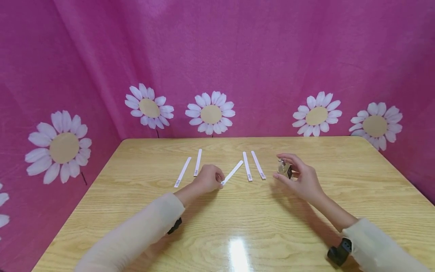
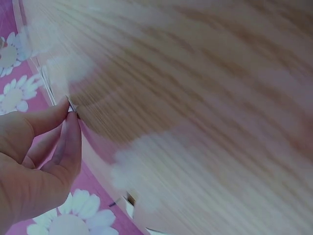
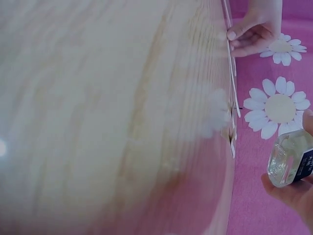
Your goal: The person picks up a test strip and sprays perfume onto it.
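In the head view, my left hand [image 1: 210,178] pinches the near, printed end of a white perfume test strip [image 1: 233,172], which slants up to the right. The left wrist view shows thumb and fingertips of that left hand [image 2: 41,161] closed on the strip's end at the tabletop. My right hand [image 1: 303,181] grips a small clear glass perfume bottle [image 1: 284,169] with a dark label, between thumb and fingers. In the right wrist view the bottle [image 3: 288,159] holds pale yellowish liquid and appears tilted. The fingers cover part of it.
Two test strips lie left of my left hand, the outer strip [image 1: 182,172] and the inner strip [image 1: 198,162]. Two more, a strip [image 1: 247,166] and its neighbour [image 1: 258,165], lie between the hands. A pink daisy-patterned curtain [image 1: 258,68] stands behind the wooden table [image 1: 258,219].
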Motion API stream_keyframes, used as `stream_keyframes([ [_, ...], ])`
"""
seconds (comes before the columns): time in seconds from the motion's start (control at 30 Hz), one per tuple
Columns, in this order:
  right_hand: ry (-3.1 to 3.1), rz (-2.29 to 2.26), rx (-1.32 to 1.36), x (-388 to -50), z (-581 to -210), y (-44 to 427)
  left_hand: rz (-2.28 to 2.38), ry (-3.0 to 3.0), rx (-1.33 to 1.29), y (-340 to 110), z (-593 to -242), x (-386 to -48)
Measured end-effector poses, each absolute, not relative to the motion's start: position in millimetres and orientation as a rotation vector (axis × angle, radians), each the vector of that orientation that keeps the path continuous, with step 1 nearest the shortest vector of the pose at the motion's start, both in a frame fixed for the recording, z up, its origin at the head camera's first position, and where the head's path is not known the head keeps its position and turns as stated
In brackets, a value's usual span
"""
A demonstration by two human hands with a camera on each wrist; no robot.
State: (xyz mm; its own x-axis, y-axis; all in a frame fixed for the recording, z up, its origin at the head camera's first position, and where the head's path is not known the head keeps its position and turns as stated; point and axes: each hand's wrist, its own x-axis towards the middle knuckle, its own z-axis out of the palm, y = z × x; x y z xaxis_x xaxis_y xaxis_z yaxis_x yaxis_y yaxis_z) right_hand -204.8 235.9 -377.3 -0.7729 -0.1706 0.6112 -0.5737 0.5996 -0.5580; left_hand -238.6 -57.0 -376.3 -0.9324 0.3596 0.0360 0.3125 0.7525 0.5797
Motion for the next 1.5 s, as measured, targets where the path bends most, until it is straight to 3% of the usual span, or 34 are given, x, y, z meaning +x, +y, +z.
stream_keyframes([
  [0.37,-2.305,1.085,0.583,-201,-376,241,0.93,2.856,0.605,-81,-381,-241],
  [0.87,-2.297,1.136,0.584,-197,-372,240,0.937,2.81,0.641,-73,-378,-244],
  [1.5,-2.288,1.093,0.586,-197,-378,247,1.199,2.629,0.405,-75,-379,-249],
])
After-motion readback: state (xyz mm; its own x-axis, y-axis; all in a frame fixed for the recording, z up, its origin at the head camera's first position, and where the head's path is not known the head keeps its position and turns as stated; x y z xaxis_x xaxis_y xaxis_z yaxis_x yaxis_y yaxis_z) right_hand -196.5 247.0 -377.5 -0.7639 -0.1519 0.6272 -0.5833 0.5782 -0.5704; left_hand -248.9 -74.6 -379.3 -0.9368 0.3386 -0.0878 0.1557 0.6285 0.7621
